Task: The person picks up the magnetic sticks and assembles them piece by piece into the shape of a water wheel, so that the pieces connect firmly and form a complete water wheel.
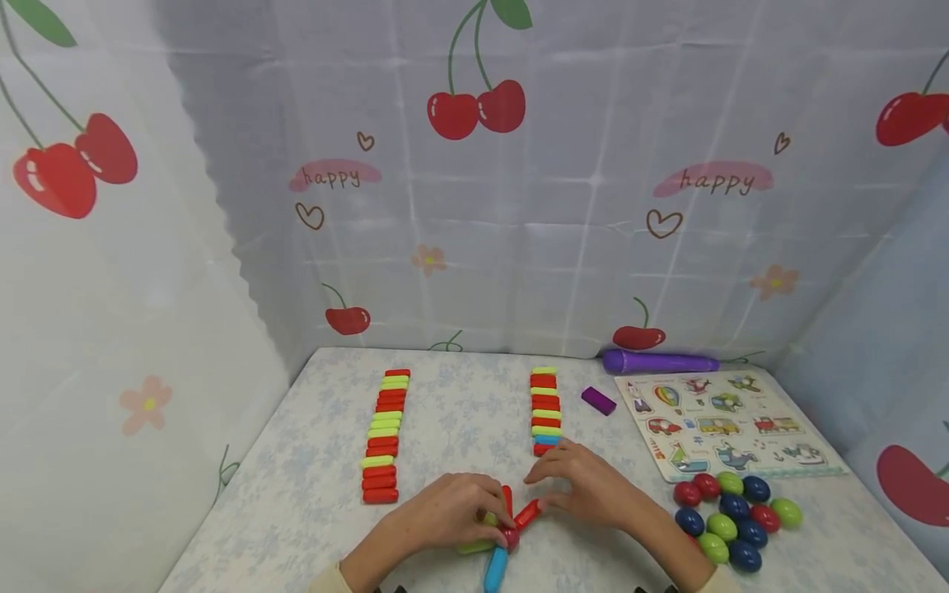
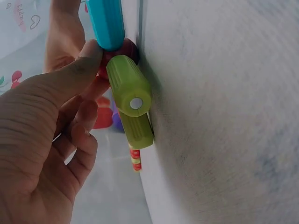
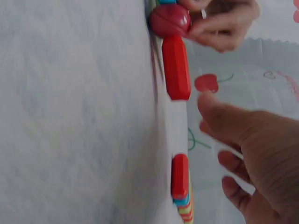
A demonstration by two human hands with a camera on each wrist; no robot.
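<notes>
Head view: left grip [image 1: 455,512] pinches the red ball [image 1: 511,539]; right grip [image 1: 589,487] has fingers apart (curtain [image 1: 511,272] reads "happy" twice).

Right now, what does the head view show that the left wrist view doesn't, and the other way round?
Only the head view shows the picture board.
Only the left wrist view shows the white dot on the end of a green stick.
Both show the left hand touching a red ball, a blue stick beside it, and the right hand.
</notes>
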